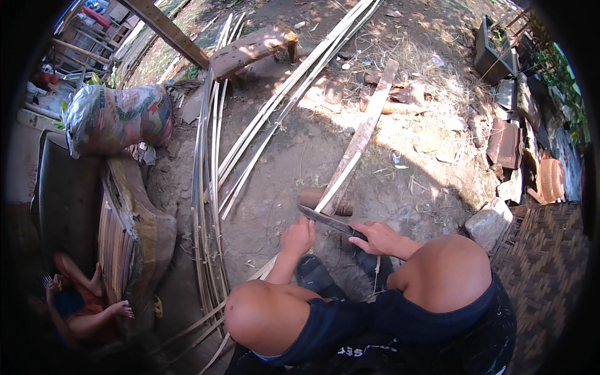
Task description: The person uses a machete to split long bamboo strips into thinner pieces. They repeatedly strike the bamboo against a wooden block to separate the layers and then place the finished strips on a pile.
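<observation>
In the head view, the right hand (373,238) is clamping firmly round the dark handle of a long knife (331,221), whose blade is slanting away to the left across the near end of a split bamboo slat (362,134). The left hand (299,236) is curling just beside the blade's far-left end; whether it's gripping anything, I cannot tell. And the slat, it's running away from the person toward the far right, its pale near end resting over a short log (344,203) on the dirt. It's looking light for its length, stiff along the grain yet probably springy, and its split edges are likely threatening splinters, so the broad faces, clear of the blade, are offering the safer hold. Over on the left, long pale strips (284,99) are stretching across the ground, looking thinner and whippier, with a stuffed plastic sack (122,119) sitting beyond them; at near right, a woven mat (544,269) is lying.
</observation>
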Demonstrator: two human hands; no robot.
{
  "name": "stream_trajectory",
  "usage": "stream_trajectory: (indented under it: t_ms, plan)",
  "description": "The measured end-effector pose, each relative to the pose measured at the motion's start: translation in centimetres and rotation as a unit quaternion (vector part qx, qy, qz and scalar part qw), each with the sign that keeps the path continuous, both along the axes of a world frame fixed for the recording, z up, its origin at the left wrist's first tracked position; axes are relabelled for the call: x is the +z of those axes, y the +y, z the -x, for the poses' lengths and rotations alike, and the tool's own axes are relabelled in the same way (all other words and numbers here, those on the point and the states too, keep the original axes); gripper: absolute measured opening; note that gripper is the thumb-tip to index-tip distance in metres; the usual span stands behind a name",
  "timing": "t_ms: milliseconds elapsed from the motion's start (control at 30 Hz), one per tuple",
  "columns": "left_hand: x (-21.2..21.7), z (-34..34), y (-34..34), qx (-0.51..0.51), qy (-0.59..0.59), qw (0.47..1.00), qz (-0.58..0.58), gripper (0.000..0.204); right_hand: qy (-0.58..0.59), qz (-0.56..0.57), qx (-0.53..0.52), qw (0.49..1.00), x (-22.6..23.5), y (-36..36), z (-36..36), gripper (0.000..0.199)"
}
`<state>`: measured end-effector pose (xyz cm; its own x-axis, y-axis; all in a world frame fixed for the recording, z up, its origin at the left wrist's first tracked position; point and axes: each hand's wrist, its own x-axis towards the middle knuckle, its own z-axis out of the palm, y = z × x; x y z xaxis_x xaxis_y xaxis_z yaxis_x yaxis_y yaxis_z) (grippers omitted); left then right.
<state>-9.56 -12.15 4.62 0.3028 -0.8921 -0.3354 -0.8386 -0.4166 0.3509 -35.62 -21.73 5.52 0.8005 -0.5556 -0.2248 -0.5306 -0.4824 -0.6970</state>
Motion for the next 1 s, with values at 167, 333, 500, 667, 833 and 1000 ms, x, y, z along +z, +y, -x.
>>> stream_trajectory:
  t_ms: [167,333,500,667,833,1000]
  plan:
    - [0.9,-0.9,-0.2,-0.035,0.007,0.999,-0.02,0.044,0.025,0.102,-0.018,0.994,-0.5,-3.5,1.6,0.047]
    - [0.1,-1.4,-0.2,-0.058,-0.005,0.998,-0.009,0.047,0.033,0.097,-0.148,0.984,-0.6,-9.1,3.0,0.045]
    - [0.4,-0.7,-0.3,-0.054,-0.009,0.998,-0.024,0.048,0.046,0.145,-0.059,0.986,-0.8,-8.0,3.5,0.044]
    - [0.4,-0.4,-0.5,-0.029,0.011,0.999,-0.03,0.049,0.07,0.095,-0.266,0.957,-2.1,-13.9,6.0,0.045]
    - [-3.4,-1.9,0.2,0.055,0.244,0.968,-0.001,0.052,0.019,0.086,-0.032,0.996,-0.2,-5.5,1.8,0.044]
    - [-3.0,-1.9,0.7,0.121,0.337,0.933,-0.023,0.05,0.071,0.092,-0.086,0.99,0.5,-7.8,2.5,0.043]
